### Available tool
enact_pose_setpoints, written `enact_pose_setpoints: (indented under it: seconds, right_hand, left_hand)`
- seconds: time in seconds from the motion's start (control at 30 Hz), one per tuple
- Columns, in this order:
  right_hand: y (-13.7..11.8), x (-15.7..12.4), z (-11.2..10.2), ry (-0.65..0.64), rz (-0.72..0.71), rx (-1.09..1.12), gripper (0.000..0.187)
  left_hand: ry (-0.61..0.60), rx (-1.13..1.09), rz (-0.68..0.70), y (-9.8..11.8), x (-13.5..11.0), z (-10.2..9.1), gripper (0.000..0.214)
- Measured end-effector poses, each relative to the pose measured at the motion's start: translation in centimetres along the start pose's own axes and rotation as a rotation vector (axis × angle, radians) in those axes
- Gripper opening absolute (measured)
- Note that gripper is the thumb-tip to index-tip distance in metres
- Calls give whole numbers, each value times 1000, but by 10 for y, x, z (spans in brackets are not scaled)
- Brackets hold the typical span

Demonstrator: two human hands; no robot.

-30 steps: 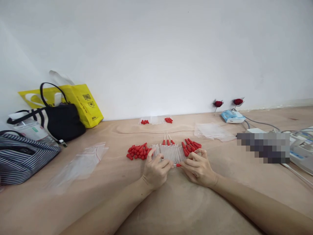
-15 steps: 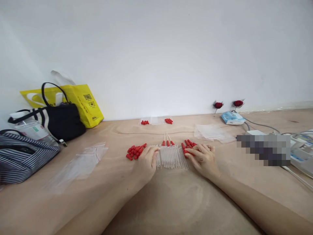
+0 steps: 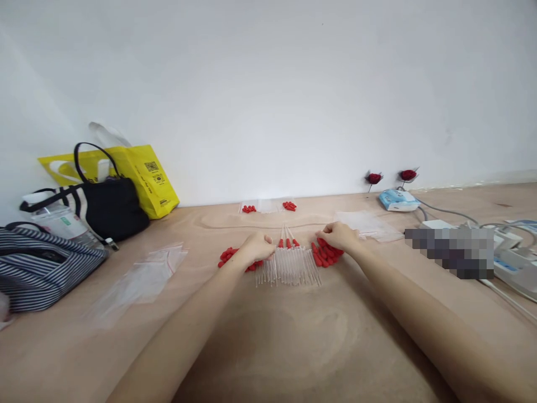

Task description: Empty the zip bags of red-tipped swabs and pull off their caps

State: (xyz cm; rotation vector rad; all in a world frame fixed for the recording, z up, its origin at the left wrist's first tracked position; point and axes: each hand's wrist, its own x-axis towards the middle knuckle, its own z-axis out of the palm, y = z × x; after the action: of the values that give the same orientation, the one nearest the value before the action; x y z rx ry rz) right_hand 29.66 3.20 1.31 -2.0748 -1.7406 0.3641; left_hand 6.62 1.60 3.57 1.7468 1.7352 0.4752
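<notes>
A row of clear thin tubes (image 3: pixel 289 267) lies on the wooden tabletop (image 3: pixel 293 336), flanked by two heaps of red caps. My left hand (image 3: pixel 255 246) rests with curled fingers on the left heap of red caps (image 3: pixel 226 256), at the row's far left corner. Over the right heap of red caps (image 3: pixel 326 256) my right hand (image 3: pixel 339 235) is closed in a pinch. What either hand holds is hidden. Three capped tubes (image 3: pixel 287 239) lie just beyond the row, between my hands.
Clear plastic bags (image 3: pixel 145 274) lie at the left, more (image 3: pixel 364 224) at the right. A black handbag (image 3: pixel 111 207), a yellow bag (image 3: pixel 146 176) and a striped bag (image 3: pixel 42 266) stand far left. Small bagged caps (image 3: pixel 268 207) lie by the wall. Cables and devices (image 3: pixel 507 252) crowd the right.
Both hands have moved away from me, from the near edge of the tube row to its far corners over the red cap heaps. The near ends of the tubes now show.
</notes>
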Motion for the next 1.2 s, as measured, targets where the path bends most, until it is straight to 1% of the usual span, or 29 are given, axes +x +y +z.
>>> enact_pose_setpoints:
  seconds: [0.1, 0.17, 0.23, 0.4, 0.53, 0.6, 0.67, 0.73, 0.77, 0.8, 0.83, 0.9, 0.97, 1.03, 1.2]
  right_hand:
    - [-5, 2, 6, -31, -5, -50, 26]
    - [-8, 2, 10, -43, -14, -81, 26]
    - [-11, 1, 12, -50, -26, -110, 27]
    - [-15, 3, 14, -66, -32, -173, 28]
    - [-15, 4, 14, -71, -13, -206, 32]
    - [-15, 4, 13, -68, -7, -226, 36]
    - [-16, 2, 11, -55, -6, -251, 39]
    - [-20, 0, 8, -35, -14, -257, 39]
    - [-22, -1, 7, -33, -23, -244, 38]
    - [-26, -2, 7, -40, -31, -224, 37]
    - [-30, -2, 7, -57, -41, -201, 35]
    - [-40, -2, 10, -106, -56, -159, 31]
    - [-50, 0, 16, -148, -59, -142, 28]
    - [-59, 4, 22, -183, -51, -141, 26]
    - [-71, 15, 33, -265, -28, -171, 22]
  left_hand:
    - [-14, 66, -38, -1, 10, 4, 28]
    - [-27, 109, -60, -1, 12, 6, 37]
    - [-41, 143, -72, 0, 12, 6, 37]
    - [-64, 197, -69, 4, 12, 8, 25]
    - [-41, 208, -28, 4, 14, 7, 29]
    - [10, 207, 29, 3, 9, 8, 34]
    - [80, 202, 120, -1, -4, 10, 34]
    - [153, 200, 267, -9, -23, 15, 28]
    - [203, 208, 414, -15, -33, 18, 22]
    - [236, 218, 531, -22, -43, 22, 19]
    - [253, 234, 608, -29, -52, 25, 16]
    - [297, 265, 719, -42, -66, 31, 13]
    - [337, 284, 777, -51, -73, 34, 11]
    - [360, 289, 798, -54, -75, 35, 10]
    - [340, 288, 835, -53, -72, 35, 11]
